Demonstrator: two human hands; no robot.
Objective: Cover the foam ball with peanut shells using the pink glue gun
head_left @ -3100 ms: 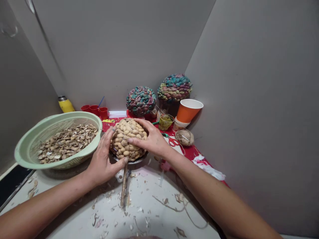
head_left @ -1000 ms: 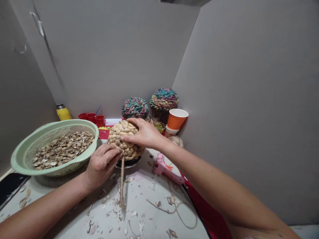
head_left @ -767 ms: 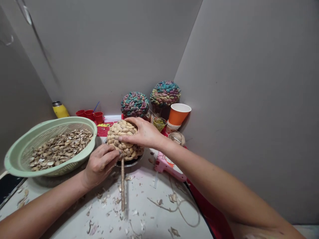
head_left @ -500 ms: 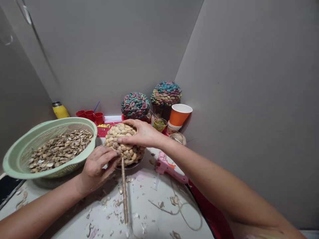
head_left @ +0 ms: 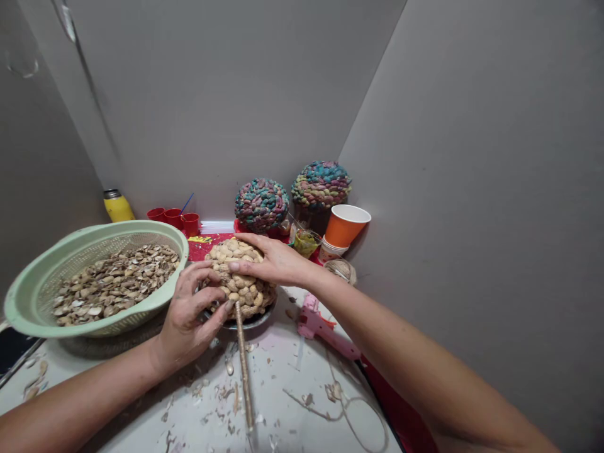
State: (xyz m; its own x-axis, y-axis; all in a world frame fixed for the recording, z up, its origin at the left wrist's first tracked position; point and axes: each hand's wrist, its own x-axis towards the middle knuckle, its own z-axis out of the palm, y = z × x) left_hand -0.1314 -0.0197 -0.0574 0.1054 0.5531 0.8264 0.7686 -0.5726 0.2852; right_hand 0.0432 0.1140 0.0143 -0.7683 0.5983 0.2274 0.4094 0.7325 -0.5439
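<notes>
A ball covered in peanut shells rests on a dark metal dish, with a twine-wrapped stick running from its underside toward me. My right hand lies over the ball's top, fingers curved round it. My left hand cups the ball's near left side, fingers bent against the shells and thumb by the stick's top.
A green colander of peanut shells stands at left. Two painted shell balls, an orange paper cup, red cups, a yellow bottle and a twine ball line the back. A pink glue gun lies at right. Shell scraps litter the white table.
The left hand has shifted from the ball's lower edge to wrap its left side. The ball has tilted slightly and the stick's near end has swung right. The right hand stays on top.
</notes>
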